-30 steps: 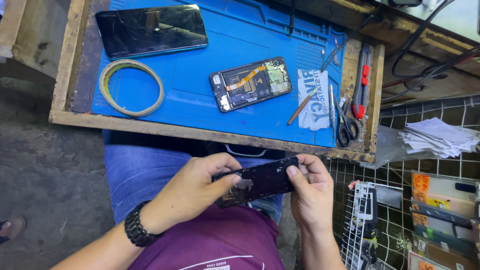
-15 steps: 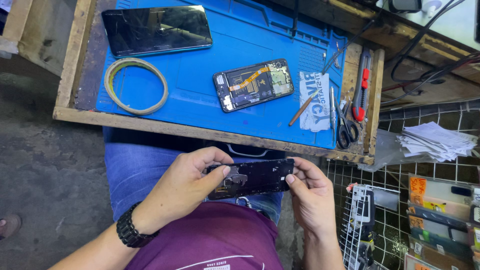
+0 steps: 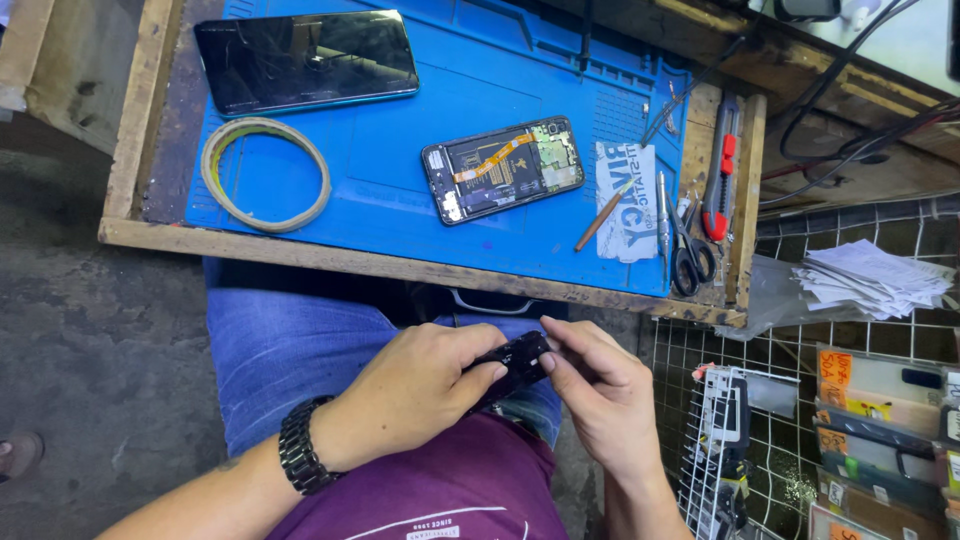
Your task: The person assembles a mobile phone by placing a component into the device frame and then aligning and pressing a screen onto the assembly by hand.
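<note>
Fingers of both hands pinch a small black phone part low in the frame's centre, over the lap.

The left hand wraps it from the left; the right hand grips its right end with closed fingertips. Above, on the blue mat, lie an opened phone, a dark phone at upper left, a tape ring, and scissors at right.

Evenly and fairly brightly lit by soft daylight from above, with pale glare across the dark phone screen, only faint shadows under the wooden tray, sharp focus throughout, mild wide-angle bending toward the edges.
</note>
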